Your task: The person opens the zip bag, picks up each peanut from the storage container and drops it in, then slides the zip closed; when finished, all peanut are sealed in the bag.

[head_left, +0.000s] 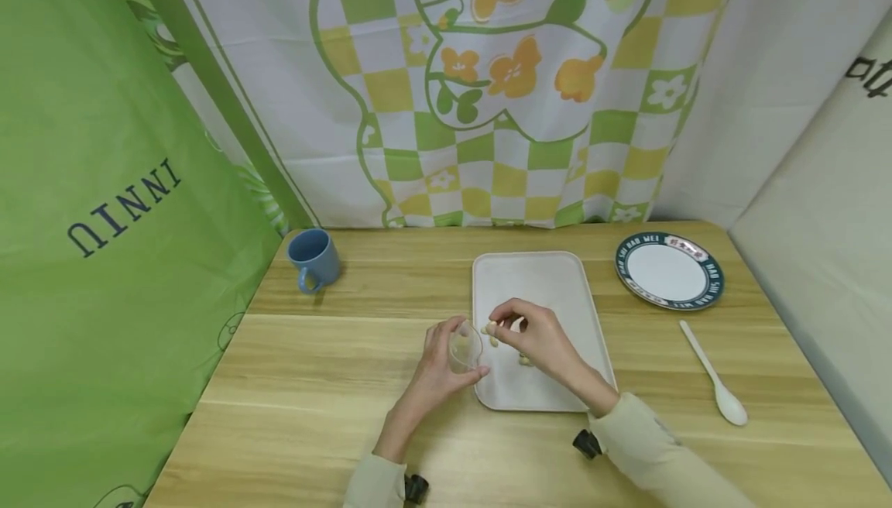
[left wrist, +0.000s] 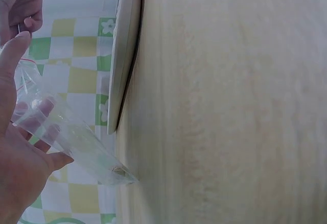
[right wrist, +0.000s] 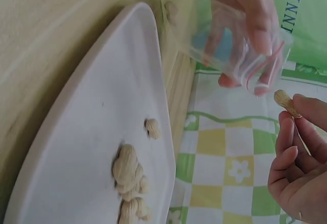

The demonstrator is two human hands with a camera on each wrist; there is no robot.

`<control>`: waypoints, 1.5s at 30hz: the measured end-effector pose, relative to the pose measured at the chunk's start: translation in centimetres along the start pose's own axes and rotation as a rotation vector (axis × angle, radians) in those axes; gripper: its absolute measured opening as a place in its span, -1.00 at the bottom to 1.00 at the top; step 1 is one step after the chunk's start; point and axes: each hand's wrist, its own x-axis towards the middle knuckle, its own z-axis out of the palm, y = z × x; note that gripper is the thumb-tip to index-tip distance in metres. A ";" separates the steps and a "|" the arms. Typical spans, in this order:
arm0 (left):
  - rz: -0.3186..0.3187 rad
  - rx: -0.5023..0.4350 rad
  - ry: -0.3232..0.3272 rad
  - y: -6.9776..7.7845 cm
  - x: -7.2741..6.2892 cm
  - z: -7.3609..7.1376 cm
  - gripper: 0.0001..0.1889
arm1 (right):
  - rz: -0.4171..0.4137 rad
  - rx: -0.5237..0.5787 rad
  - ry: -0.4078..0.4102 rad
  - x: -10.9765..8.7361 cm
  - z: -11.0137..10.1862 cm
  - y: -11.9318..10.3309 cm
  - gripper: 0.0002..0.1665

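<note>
My left hand [head_left: 439, 365] grips a clear zip bag [head_left: 465, 345] with a red line at its mouth, holding the mouth spread. Inside, at the bag's bottom, a peanut [right wrist: 171, 13] shows in the right wrist view. Between thumb and fingertips my right hand [head_left: 540, 338] pinches a peanut [right wrist: 287, 103], close beside the bag's mouth. Below the right hand lies a white tray [head_left: 533, 279]. Several peanuts [right wrist: 127, 170] are clustered on it, and one more peanut [right wrist: 152, 128] lies apart from them, nearer the tray's edge.
A blue mug [head_left: 315, 259] stands at the table's far left corner. At the far right is a plate [head_left: 669, 269] with a dark green patterned rim, and a white spoon [head_left: 718, 380] lies in front of it. A patterned curtain [head_left: 512, 175] hangs behind the wooden table [head_left: 293, 399].
</note>
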 end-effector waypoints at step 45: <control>-0.006 -0.017 0.015 -0.3 -0.2 0.2 -0.11 | 0.303 -0.398 -0.192 2.7 -2.8 6.1 -0.85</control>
